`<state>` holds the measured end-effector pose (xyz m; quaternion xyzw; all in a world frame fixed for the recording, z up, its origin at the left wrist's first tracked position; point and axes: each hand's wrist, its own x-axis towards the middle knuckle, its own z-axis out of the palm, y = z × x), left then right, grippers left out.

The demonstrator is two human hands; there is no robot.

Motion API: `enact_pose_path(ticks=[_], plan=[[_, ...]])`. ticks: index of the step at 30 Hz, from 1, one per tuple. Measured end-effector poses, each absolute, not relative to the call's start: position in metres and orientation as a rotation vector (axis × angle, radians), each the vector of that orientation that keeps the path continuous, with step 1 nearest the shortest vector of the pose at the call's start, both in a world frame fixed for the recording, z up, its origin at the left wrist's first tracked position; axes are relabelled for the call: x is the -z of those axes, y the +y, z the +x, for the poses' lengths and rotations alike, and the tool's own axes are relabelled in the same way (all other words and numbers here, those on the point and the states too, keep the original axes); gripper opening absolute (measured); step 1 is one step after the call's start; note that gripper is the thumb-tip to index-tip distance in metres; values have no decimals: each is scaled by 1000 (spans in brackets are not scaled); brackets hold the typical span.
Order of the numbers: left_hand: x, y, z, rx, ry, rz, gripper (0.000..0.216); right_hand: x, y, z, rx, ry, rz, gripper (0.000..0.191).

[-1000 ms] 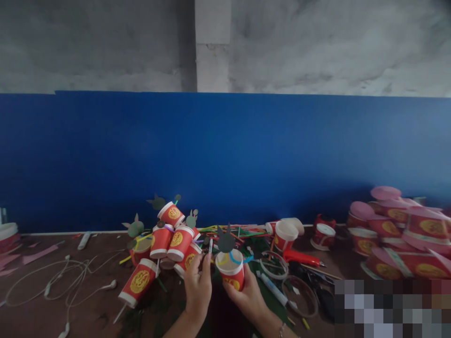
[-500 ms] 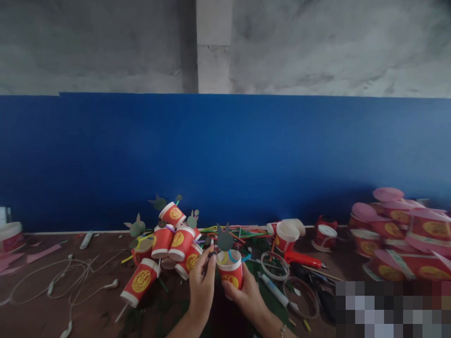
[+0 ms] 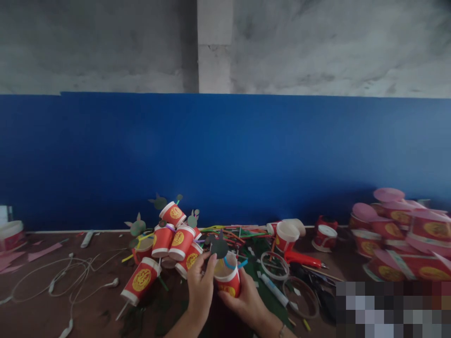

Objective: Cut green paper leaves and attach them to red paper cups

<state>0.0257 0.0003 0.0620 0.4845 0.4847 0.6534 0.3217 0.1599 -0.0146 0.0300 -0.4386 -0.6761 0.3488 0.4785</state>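
My right hand [image 3: 249, 296] is wrapped round a red paper cup [image 3: 226, 285] with a white rim and a yellow round print. A blue straw [image 3: 229, 264] crosses the cup's mouth, its bent end sticking out on the right. Over the far left rim stands a dark paper cutout [image 3: 219, 247] with pointed ears, like a rabbit's head. My left hand [image 3: 201, 278] pinches at the lower left edge of this cutout; its fingertips are partly hidden. Left of my hands lies a pile of similar red cups [image 3: 181, 241], several with eared cutouts and straws.
Loose coloured straws [image 3: 232, 230] lie along the blue wall. Rolls of tape [image 3: 275, 265], a glue tube [image 3: 275, 290] and a red-handled tool [image 3: 305, 258] are on the right. Pink-trimmed cups [image 3: 401, 230] are heaped far right. White earphones [image 3: 114, 282] trail across the left.
The dark cutout has shifted left and down, toward my left fingertips. The cup has moved slightly left and tilted in my right hand.
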Motion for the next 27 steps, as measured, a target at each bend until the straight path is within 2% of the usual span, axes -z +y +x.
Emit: enact_pose_path(ticks=[3,12,20,27], plan=[[-61,0,24,-1737,1317,1308,31,-26,-15,165,-843,-1624,-938,46],[-61,2,27,-1631,1303,1347,33,-49,-6,176,-550,-1146,-1061,28],[-56,7,29,-1526,1211,1349,31,-64,5,179,-689,-1338,-994,21],[-55,8,29,-1428,1104,1343,27,-71,2,176,-639,-1416,-1066,25]])
